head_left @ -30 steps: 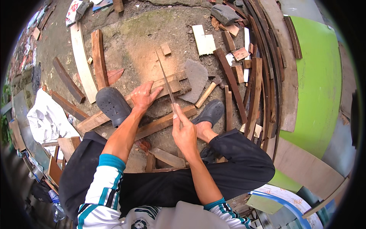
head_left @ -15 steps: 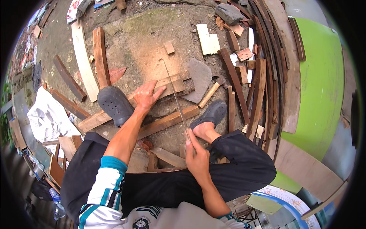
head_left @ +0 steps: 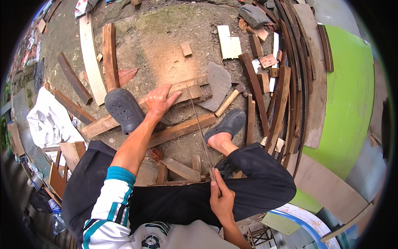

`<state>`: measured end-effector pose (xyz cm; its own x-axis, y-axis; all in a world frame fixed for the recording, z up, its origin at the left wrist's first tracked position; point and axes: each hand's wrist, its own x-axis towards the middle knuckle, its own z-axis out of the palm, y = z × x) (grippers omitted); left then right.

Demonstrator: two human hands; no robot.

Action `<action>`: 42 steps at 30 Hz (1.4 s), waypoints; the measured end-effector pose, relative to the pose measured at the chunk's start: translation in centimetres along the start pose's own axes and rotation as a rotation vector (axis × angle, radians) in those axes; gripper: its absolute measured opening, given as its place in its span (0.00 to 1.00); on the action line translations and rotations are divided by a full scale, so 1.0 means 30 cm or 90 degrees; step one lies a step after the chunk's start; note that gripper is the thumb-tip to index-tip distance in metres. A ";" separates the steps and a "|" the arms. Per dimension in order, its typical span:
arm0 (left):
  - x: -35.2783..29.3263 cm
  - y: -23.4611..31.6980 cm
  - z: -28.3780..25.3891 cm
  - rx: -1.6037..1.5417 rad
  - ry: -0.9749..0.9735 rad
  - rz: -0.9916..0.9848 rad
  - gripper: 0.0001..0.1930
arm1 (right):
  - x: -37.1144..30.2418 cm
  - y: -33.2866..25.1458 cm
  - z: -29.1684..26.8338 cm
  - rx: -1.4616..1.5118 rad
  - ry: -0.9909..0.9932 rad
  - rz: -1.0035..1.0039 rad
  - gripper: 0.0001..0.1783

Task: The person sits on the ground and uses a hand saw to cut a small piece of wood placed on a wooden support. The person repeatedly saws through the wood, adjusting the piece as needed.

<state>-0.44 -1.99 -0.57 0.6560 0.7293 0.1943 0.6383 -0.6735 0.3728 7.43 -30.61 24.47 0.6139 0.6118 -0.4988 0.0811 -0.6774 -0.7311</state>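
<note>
A long hand saw [head_left: 198, 124] runs from my lap up to a wooden plank [head_left: 100, 126], its thin blade seen nearly edge-on. My right hand [head_left: 222, 198] is closed round the saw's handle, low over my lap. The blade's far end crosses the plank near its right end. Just left of the blade, my left hand [head_left: 158, 100] grips the plank from above, thumb pointing right; its fingertips are partly hidden. My left foot, in a dark clog [head_left: 123, 108], rests on the plank too. Pale sawdust [head_left: 176, 70] covers the ground beyond it.
A hammer [head_left: 228, 102] lies beside a flat grey stone [head_left: 219, 83] right of the plank. A small wood block [head_left: 186, 49] sits in the sawdust. Another timber [head_left: 182, 129] lies between my feet. Long strips [head_left: 298, 74] and a green board [head_left: 348, 99] line the right side.
My right hand has drawn the saw back toward my body, so its tip now sits at the plank instead of far past it. My left hand stays on the plank.
</note>
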 end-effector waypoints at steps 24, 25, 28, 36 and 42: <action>0.010 0.006 -0.004 -0.011 -0.027 -0.018 0.22 | 0.021 -0.049 -0.008 0.008 -0.035 0.054 0.23; -0.005 0.004 -0.004 -0.006 -0.021 -0.027 0.22 | -0.041 -0.055 -0.043 -0.010 -0.035 0.039 0.23; 0.000 -0.002 0.005 -0.004 -0.018 -0.015 0.22 | 0.091 -0.049 0.052 -0.029 0.004 -0.011 0.23; 0.007 -0.001 -0.003 -0.016 -0.055 -0.033 0.22 | 0.067 -0.082 0.025 -0.034 -0.033 0.060 0.23; 0.006 -0.011 0.006 -0.010 -0.008 -0.012 0.24 | 0.318 -0.039 0.146 0.055 -0.017 0.024 0.22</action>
<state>-0.46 -1.65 -0.82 0.6486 0.7405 0.1758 0.6447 -0.6573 0.3903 9.75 -22.18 18.52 0.5942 0.5984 -0.5375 -0.0095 -0.6629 -0.7486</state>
